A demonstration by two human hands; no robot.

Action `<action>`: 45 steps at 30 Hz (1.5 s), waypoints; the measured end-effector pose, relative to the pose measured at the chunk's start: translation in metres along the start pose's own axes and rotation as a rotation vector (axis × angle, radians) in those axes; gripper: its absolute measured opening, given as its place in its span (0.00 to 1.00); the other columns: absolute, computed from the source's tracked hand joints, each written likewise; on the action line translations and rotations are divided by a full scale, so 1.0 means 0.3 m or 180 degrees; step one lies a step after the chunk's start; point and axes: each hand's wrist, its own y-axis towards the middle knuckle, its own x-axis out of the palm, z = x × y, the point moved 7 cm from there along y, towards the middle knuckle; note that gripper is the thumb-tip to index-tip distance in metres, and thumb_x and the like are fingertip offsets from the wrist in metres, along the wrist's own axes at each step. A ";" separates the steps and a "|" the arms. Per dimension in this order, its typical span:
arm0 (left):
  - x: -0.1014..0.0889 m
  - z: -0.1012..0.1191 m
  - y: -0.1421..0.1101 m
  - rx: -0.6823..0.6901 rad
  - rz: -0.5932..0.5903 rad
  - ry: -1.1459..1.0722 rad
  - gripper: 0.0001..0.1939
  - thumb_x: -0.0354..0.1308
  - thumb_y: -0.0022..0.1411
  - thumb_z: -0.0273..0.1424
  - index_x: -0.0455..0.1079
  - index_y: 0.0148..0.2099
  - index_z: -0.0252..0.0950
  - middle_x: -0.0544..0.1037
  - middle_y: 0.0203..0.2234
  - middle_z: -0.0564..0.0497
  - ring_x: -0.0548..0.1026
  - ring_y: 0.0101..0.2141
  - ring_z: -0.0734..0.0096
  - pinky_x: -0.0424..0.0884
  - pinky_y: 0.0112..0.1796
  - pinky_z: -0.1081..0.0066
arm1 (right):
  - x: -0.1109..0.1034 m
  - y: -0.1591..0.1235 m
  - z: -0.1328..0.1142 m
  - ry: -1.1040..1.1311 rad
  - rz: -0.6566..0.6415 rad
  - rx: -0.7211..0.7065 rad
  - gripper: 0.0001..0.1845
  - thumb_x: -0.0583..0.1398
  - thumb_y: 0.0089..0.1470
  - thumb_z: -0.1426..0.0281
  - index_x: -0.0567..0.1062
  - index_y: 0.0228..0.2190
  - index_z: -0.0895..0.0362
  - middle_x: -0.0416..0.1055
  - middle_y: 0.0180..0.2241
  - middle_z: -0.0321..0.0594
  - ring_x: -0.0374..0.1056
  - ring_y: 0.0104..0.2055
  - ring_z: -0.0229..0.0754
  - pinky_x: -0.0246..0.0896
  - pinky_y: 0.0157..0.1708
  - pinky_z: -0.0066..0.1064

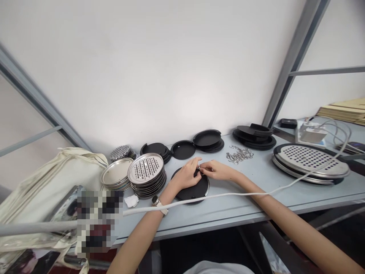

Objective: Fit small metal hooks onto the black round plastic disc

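Observation:
A black round lid-like disc (pixel 196 190) with a thin shiny rim lies flat on the table in front of me. Across its upper left part rests my left hand (pixel 188 174), fingers bent and closed at the far rim. From the right, my right hand (pixel 213 169) pinches a small shiny metal piece at that same rim, close to the left fingertips. The piece's exact shape is mostly hidden by the fingers. Beyond my right hand lies a loose pile of small silver metal hooks (pixel 239 155). Left of the disc stands a stack of round metal grater plates (pixel 146 169).
More black discs (pixel 208 138) and stacked black parts (pixel 253 136) line the wall. Large perforated discs (pixel 312 160) sit at right. A white cable (pixel 228 195) crosses before my forearms. Plain metal discs (pixel 115 173), crumpled white paper (pixel 131 201) and a cream bag (pixel 71 167) are at left.

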 end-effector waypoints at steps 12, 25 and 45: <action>-0.004 -0.002 0.000 -0.0046 -0.0001 0.0076 0.26 0.51 0.55 0.22 0.53 0.57 0.35 0.69 0.43 0.45 0.70 0.43 0.63 0.67 0.47 0.63 | 0.001 0.002 -0.007 -0.0017 0.0030 -0.0022 0.14 0.49 0.55 0.68 0.60 0.20 0.57 0.54 0.18 0.29 0.48 0.20 0.32 0.45 0.22 0.26; -0.002 -0.005 0.002 -0.0060 -0.0067 0.0015 0.26 0.51 0.56 0.23 0.53 0.56 0.36 0.70 0.41 0.46 0.70 0.42 0.65 0.68 0.46 0.64 | 0.002 0.004 0.015 -0.0095 0.0051 -0.0003 0.14 0.49 0.55 0.68 0.61 0.19 0.57 0.54 0.18 0.29 0.48 0.20 0.32 0.43 0.21 0.26; 0.003 -0.015 0.003 -0.0137 -0.0028 -0.0072 0.26 0.52 0.55 0.24 0.53 0.56 0.37 0.70 0.38 0.48 0.71 0.40 0.66 0.68 0.44 0.65 | -0.002 0.002 0.039 -0.0103 0.0002 0.0079 0.15 0.49 0.56 0.66 0.64 0.20 0.58 0.54 0.18 0.29 0.47 0.20 0.32 0.43 0.21 0.26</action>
